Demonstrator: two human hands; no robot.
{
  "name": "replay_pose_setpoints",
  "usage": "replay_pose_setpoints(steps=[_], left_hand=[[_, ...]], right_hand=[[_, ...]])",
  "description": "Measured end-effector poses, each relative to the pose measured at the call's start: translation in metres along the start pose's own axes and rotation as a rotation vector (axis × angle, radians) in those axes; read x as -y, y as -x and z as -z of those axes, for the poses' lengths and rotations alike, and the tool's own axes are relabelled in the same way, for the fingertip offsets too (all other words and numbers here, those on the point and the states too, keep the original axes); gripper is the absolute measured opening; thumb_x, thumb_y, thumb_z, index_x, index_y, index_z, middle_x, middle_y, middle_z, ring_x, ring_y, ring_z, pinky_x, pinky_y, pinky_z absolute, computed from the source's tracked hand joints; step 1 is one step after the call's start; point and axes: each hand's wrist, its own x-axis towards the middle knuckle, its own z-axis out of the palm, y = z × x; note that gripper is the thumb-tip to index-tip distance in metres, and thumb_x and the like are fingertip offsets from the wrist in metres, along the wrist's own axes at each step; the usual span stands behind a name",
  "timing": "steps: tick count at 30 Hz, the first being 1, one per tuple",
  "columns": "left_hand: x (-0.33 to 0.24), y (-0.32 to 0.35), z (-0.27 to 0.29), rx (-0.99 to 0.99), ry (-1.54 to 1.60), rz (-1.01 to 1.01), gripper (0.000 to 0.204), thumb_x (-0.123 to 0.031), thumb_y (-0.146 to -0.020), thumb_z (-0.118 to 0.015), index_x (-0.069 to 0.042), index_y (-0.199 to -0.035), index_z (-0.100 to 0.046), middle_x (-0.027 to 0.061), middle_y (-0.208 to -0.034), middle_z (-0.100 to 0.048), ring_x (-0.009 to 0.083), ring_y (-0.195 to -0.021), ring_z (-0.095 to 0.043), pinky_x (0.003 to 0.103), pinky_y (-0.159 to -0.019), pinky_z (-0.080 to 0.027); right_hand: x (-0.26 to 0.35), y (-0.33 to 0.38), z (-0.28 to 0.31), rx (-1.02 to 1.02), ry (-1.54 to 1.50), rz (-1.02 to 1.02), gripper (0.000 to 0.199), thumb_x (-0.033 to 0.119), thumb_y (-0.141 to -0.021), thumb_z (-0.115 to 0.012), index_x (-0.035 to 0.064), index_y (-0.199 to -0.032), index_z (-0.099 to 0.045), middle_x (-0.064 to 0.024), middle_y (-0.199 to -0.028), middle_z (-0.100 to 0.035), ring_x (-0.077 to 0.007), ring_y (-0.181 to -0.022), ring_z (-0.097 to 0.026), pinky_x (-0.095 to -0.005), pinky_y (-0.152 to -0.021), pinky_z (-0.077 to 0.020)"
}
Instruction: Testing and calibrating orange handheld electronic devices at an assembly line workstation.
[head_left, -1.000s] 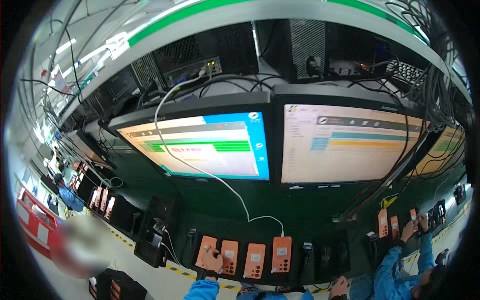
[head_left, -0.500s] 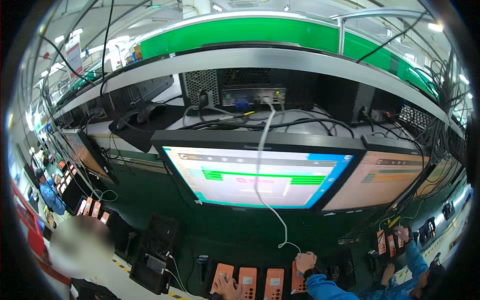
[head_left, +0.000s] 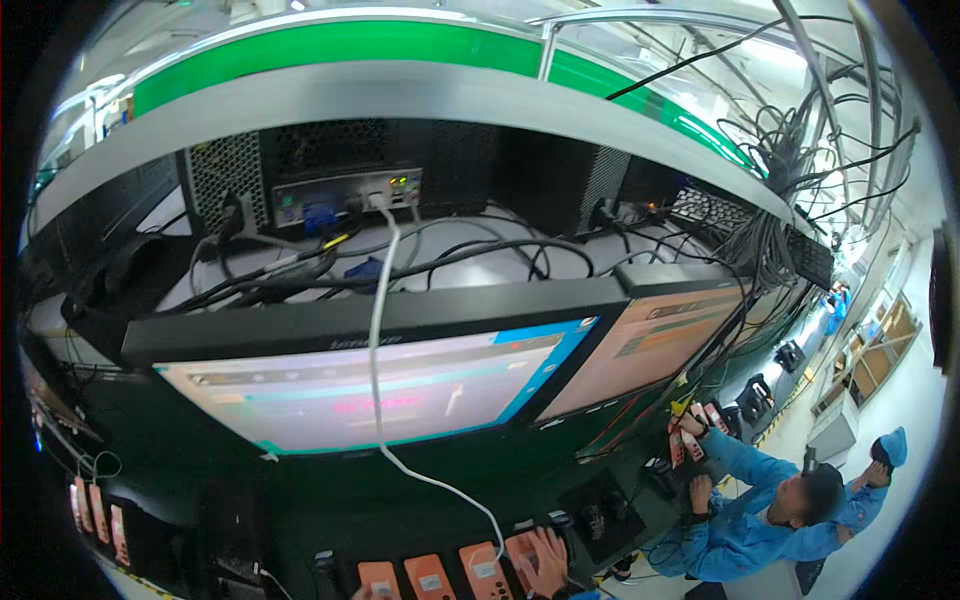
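A row of orange phones lies along the near edge, each with a pale label on its upward face. My right hand (head_left: 546,562) rests over the right-hand phone (head_left: 520,548), fingers spread and partly covering it. A white cable (head_left: 440,480) hangs down across the monitor and ends at the top of the phone beside it (head_left: 484,572); whether it is plugged in, I cannot tell. Just a bit of my left hand (head_left: 372,595) shows at the lower edge, by the leftmost phone (head_left: 379,575); its grip is hidden. Between them lies another phone (head_left: 429,578).
A large lit monitor (head_left: 380,390) and a second monitor (head_left: 640,340) stand ahead, below a shelf with computers and tangled cables (head_left: 480,250). A black handheld scanner (head_left: 325,562) stands left of the phones. On the right, a co-worker in blue (head_left: 735,530) handles other orange phones (head_left: 685,440).
My view has swung to the right. My right hand has let go of the cable end and spread over the right-hand phone. My left hand has dropped mostly out of the picture.
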Motion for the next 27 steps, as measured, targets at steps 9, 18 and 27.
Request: replay_pose_setpoints(steps=[9,18,27], left_hand=[[0.04,0.056,0.025,0.475,-0.026,0.929,0.079,-0.054,-0.082,-0.065,0.008,-0.127,-0.047,0.0319,-0.114,-0.06,0.0456,-0.107,-0.058,0.047,-0.093,-0.045],[0.119,-0.049,-0.022,0.467,0.005,0.695,0.039,-0.036,-0.094,-0.059,0.001,-0.106,-0.063,0.0206,-0.096,-0.065,0.0369,-0.082,-0.064,0.041,-0.076,-0.053],[0.128,-0.145,-0.138,-0.06,1.29,0.603,0.037,-0.017,-0.092,-0.053,-0.011,-0.127,-0.043,0.0112,-0.105,-0.051,0.0279,-0.102,-0.053,0.047,-0.089,-0.048]], right_hand=[[-0.056,0.117,-0.012,0.224,-0.041,-0.657,0.048,0.041,-0.093,-0.055,0.0051,-0.125,-0.056,-0.028,-0.118,-0.06,-0.0451,-0.111,-0.054,-0.049,-0.096,-0.042],[-0.066,-0.051,-0.008,0.573,-1.013,-1.178,0.024,0.029,-0.092,-0.057,0.0067,-0.1,-0.057,-0.0081,-0.074,-0.055,-0.0211,-0.061,-0.056,-0.0356,-0.053,-0.0464],[-0.037,-0.155,-0.141,0.169,-1.482,-0.77,0.048,0.013,-0.092,-0.063,0.0001,-0.131,-0.04,-0.0125,-0.107,-0.056,-0.0242,-0.093,-0.06,-0.0343,-0.081,-0.0542]])
